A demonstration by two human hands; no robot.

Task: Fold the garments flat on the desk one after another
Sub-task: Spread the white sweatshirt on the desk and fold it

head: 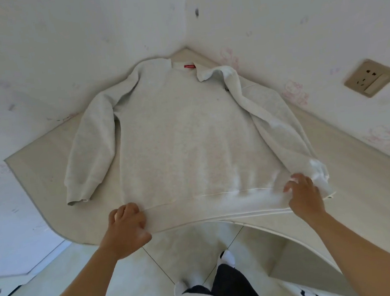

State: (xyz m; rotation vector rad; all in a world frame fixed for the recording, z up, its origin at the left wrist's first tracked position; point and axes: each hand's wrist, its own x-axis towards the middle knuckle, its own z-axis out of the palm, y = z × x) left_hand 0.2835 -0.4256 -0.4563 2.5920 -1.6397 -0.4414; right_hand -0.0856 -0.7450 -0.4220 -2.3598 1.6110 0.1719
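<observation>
A light grey zip sweatshirt (182, 134) with a red neck label lies spread on the pale desk (38, 170), collar toward the far corner. Its left sleeve rests flat beside the body. The right front panel is folded back along the zip. My left hand (127, 226) grips the hem's left corner at the desk's front edge. My right hand (302, 194) grips the hem's right corner, next to the right cuff. The hem hangs slightly over the desk edge between my hands.
The desk fits into a corner between two white walls with faint pink prints. A wall socket (369, 78) sits on the right wall. Below the desk edge I see tiled floor and my feet in white socks (227, 257).
</observation>
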